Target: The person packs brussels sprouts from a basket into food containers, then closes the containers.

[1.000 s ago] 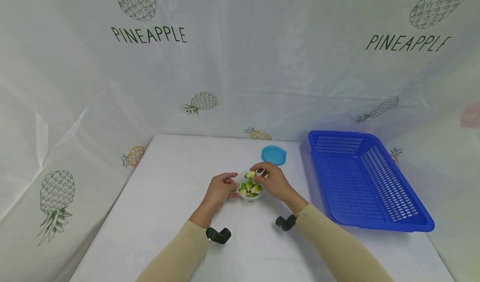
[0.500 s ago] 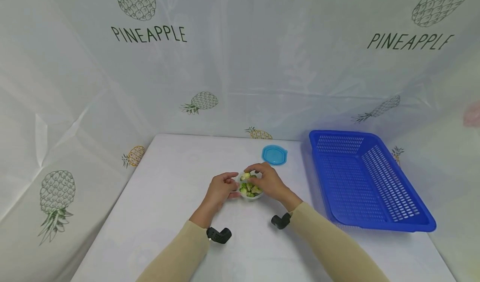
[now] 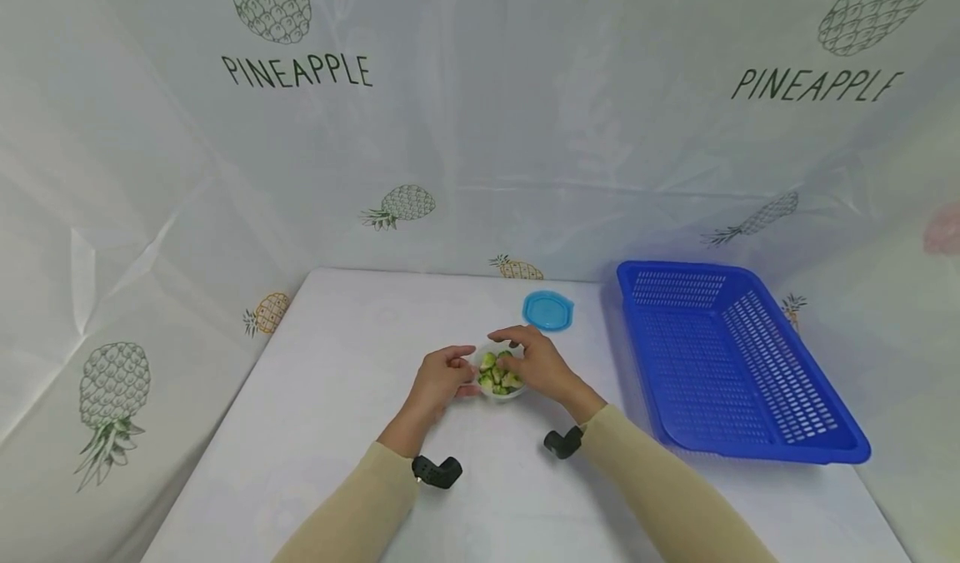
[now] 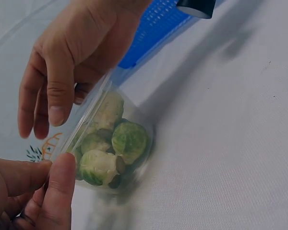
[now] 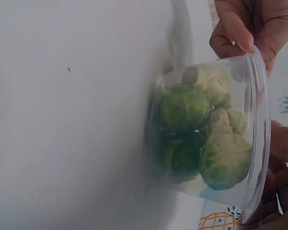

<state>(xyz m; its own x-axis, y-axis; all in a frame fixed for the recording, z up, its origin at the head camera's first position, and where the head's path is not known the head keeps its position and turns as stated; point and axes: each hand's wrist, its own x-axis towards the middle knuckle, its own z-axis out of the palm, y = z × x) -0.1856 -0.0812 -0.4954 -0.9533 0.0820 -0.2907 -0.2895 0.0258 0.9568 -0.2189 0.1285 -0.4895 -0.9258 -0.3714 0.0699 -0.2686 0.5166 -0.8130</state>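
Observation:
A clear plastic tub (image 5: pixel 264 110) holds several green Brussels sprouts (image 3: pixel 491 373) and stands on the white table. My left hand (image 3: pixel 441 377) grips the tub at its left; in the left wrist view its thumb and fingers (image 4: pixel 61 179) pinch the rim. Over the tub's opening is my right hand (image 3: pixel 538 365), with nothing visible between its spread, loosely bent fingers. In the left wrist view those fingers (image 4: pixel 59 98) point down at the rim. From the right wrist, part of the right hand (image 5: pixel 278 184) is hidden behind the tub.
Beyond the tub, a blue lid (image 3: pixel 547 311) lies flat on the table. To the right sits a large blue plastic basket (image 3: pixel 652 380) with perforated sides. A white sheet (image 3: pixel 480 130) printed with pineapples hangs behind and beside the table (image 3: pixel 322 463).
My right hand moved slightly left over the tub with a Brussels sprout and let it go among the others. My left hand has stayed at the tub's side.

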